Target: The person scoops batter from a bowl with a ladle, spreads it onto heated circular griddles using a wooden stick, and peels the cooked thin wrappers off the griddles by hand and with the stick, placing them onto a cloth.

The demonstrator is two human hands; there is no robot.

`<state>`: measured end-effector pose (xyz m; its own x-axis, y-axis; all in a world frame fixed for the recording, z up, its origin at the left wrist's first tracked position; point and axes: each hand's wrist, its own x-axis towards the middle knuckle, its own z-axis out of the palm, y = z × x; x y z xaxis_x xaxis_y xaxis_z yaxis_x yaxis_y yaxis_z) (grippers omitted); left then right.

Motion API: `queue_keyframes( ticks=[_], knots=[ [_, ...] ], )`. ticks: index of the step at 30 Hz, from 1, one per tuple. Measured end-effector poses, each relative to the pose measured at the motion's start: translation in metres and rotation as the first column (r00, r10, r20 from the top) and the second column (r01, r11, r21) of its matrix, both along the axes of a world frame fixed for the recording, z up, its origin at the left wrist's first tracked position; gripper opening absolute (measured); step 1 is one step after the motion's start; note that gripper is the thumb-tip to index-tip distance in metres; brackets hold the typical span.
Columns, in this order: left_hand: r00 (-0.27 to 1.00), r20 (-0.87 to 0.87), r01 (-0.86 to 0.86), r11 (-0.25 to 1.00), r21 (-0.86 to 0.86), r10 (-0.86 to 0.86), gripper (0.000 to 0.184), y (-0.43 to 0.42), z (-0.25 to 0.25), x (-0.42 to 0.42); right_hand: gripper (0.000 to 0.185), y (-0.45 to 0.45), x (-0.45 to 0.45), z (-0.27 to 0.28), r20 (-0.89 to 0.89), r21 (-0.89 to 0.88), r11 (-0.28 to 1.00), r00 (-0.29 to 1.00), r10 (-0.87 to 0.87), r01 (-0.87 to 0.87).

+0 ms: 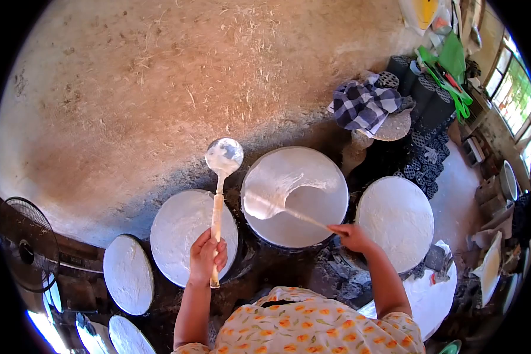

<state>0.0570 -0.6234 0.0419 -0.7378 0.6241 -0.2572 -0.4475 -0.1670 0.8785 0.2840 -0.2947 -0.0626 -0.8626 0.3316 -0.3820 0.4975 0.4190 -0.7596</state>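
Note:
My left hand is closed around the wooden handle of a ladle, held upright over the left round griddle. White batter coats the ladle's metal bowl. In my right hand is a thin wooden batter spreader, reaching left across the middle round griddle. Its far end is blurred and lost in the white batter. That batter covers the back and left of the griddle in a curved sweep, while a smoother greyish patch shows at the centre and front.
White-coated griddles stand on either side, one at left and one at right. Further left are another white disc and a fan. Behind right, a checked cloth lies near stacked coal briquettes. An earthen wall rises behind.

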Motion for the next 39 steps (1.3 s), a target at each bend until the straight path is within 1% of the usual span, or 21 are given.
queue_keyframes(
  ticks=[1, 2, 5, 6, 9, 11, 12, 13, 15, 17, 19, 21, 23, 25, 27, 31, 33, 34, 36, 37, 39],
  knots=[
    [1.0, 0.022, -0.005, 1.0, 0.015, 0.005, 0.019, 0.003, 0.002, 0.005, 0.06, 0.0, -0.005, -0.004, -0.015, 0.103, 0.991, 0.997, -0.082, 0.083],
    [1.0, 0.029, -0.013, 1.0, 0.021, 0.012, 0.019, 0.006, 0.002, 0.009, 0.06, -0.004, -0.013, -0.014, -0.261, 0.077, 0.981, 0.954, -0.151, 0.176],
    [0.999, 0.035, -0.035, 0.998, 0.047, 0.033, 0.02, 0.009, 0.004, 0.019, 0.059, 0.0, -0.033, -0.033, -0.295, 0.011, 0.999, 0.955, -0.036, 0.041],
    [0.999, 0.029, -0.039, 0.998, 0.044, 0.038, 0.02, 0.005, 0.004, 0.022, 0.059, 0.0, -0.027, -0.027, -0.3, 0.007, 0.999, 0.953, -0.032, 0.036],
    [0.996, -0.009, -0.084, 0.996, -0.014, 0.084, 0.02, -0.011, 0.002, 0.026, 0.06, 0.012, 0.009, 0.003, -0.086, 0.024, 0.98, 0.976, 0.2, -0.198],
    [0.998, -0.054, -0.036, 0.998, -0.057, 0.033, 0.019, -0.019, 0.001, 0.028, 0.062, 0.02, 0.033, 0.005, -0.047, -0.068, 0.992, 0.994, 0.099, -0.102],
    [0.998, -0.053, -0.039, 0.998, -0.059, 0.035, 0.019, -0.018, 0.002, 0.031, 0.063, 0.024, 0.032, -0.015, -0.176, 0.035, 0.995, 0.98, 0.093, -0.088],
    [0.998, -0.043, -0.046, 0.998, -0.034, 0.044, 0.02, -0.014, 0.003, 0.035, 0.063, 0.02, 0.023, -0.023, -0.174, 0.032, 0.996, 0.98, 0.091, -0.087],
    [0.998, -0.035, -0.049, 0.999, -0.008, 0.049, 0.02, -0.007, 0.004, 0.04, 0.062, 0.007, -0.007, -0.032, -0.23, 0.013, 0.988, 0.962, -0.147, 0.154],
    [0.999, -0.023, -0.047, 0.999, 0.009, 0.048, 0.019, -0.004, 0.003, 0.044, 0.06, 0.0, -0.011, -0.031, -0.269, -0.028, 0.99, 0.953, -0.14, 0.138],
    [0.997, 0.005, -0.076, 0.997, -0.001, 0.076, 0.018, -0.013, 0.004, 0.049, 0.059, 0.002, 0.006, -0.025, -0.17, 0.043, 0.989, 0.975, 0.146, -0.141],
    [0.993, 0.037, -0.116, 0.993, -0.01, 0.116, 0.017, -0.022, 0.005, 0.051, 0.06, 0.019, 0.044, -0.014, -0.186, 0.016, 0.976, 0.958, 0.216, -0.217],
    [0.991, -0.018, -0.137, 0.987, -0.08, 0.136, 0.017, -0.033, 0.001, 0.057, 0.06, 0.028, 0.077, -0.017, -0.048, -0.1, 0.995, 0.998, 0.027, -0.031],
    [0.994, 0.0, -0.11, 0.993, -0.054, 0.11, 0.016, -0.033, -0.003, 0.061, 0.059, 0.014, 0.061, -0.02, -0.067, -0.031, 0.998, 0.996, -0.054, 0.052],
    [0.995, 0.03, -0.098, 0.994, -0.055, 0.1, 0.017, -0.023, -0.002, 0.066, 0.057, 0.003, 0.038, -0.056, -0.397, 0.04, 0.923, 0.854, -0.337, 0.383],
    [0.993, 0.093, -0.065, 0.996, -0.056, 0.07, 0.016, -0.017, -0.004, 0.066, 0.052, -0.034, 0.042, -0.043, -0.386, -0.075, 0.968, 0.888, -0.251, 0.241],
    [0.996, 0.081, -0.034, 0.998, -0.058, 0.039, 0.016, -0.027, -0.006, 0.06, 0.054, -0.041, 0.087, -0.033, -0.162, -0.029, 0.998, 0.985, -0.057, 0.053],
    [0.998, 0.061, -0.022, 0.998, -0.059, 0.026, 0.015, -0.033, -0.008, 0.056, 0.054, -0.047, 0.105, -0.026, -0.158, -0.024, 0.997, 0.985, -0.071, 0.068],
    [0.999, 0.041, 0.021, 0.999, -0.046, -0.019, 0.015, -0.042, -0.008, 0.049, 0.051, -0.064, 0.133, -0.015, 0.162, -0.239, 0.909, 0.937, -0.31, 0.343],
    [0.999, 0.016, 0.051, 0.998, -0.037, -0.05, 0.015, -0.047, -0.008, 0.044, 0.051, -0.079, 0.134, -0.022, 0.167, -0.233, 0.903, 0.93, -0.329, 0.361],
    [0.996, 0.012, 0.094, 0.995, -0.023, -0.093, 0.015, -0.055, -0.008, 0.037, 0.044, -0.116, 0.121, -0.037, -0.089, -0.198, 0.914, 0.922, -0.377, 0.354]
  ],
)
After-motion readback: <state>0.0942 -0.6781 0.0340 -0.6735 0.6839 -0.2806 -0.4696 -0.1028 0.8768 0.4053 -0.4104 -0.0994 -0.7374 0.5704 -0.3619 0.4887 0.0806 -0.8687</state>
